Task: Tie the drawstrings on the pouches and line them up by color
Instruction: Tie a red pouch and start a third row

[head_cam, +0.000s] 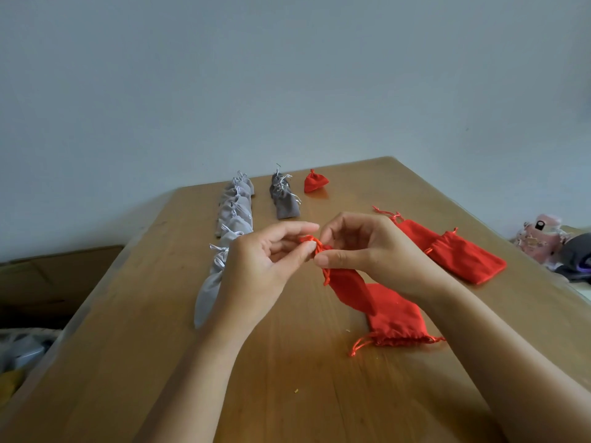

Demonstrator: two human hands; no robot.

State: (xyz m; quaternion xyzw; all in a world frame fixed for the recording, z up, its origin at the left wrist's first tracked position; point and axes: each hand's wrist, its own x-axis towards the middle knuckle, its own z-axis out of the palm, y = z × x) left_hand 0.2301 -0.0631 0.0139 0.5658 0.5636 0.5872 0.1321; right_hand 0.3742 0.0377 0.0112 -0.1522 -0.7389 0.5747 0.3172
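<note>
We see the bench point(128, 346) filling the lower view, its near edge and left corner cut off by the frame. Off its left side lies a brown cardboard box point(48, 276), only partly in view. Both forearms come in from the bottom edge and meet above the middle of the bench.

The left hand point(259, 266) is turned palm inward, thumb and forefinger pinching the red drawstring point(311, 240), the other fingers loosely spread. The right hand point(364, 247) curls over from the other side and pinches the gathered neck of the held red pouch point(348, 289), which hangs down from the fingers. Just how the cord runs between the fingertips is hidden from us.

The left hand covers part of the light grey row point(235, 215), a line of tied pouches running away from us. Beside it stands the shorter dark grey row point(284, 199), and to its right the tied red pouch point(315, 182), alone near the far edge.

A loose red pouch point(396, 318) lies flat under the held one, its mouth toward us. Two flat red pouches point(470, 260) overlap on the right, behind the right wrist.

At the right edge a pink object point(540, 235) and a dark cloth point(575, 254) are too blurred to make out.
</note>
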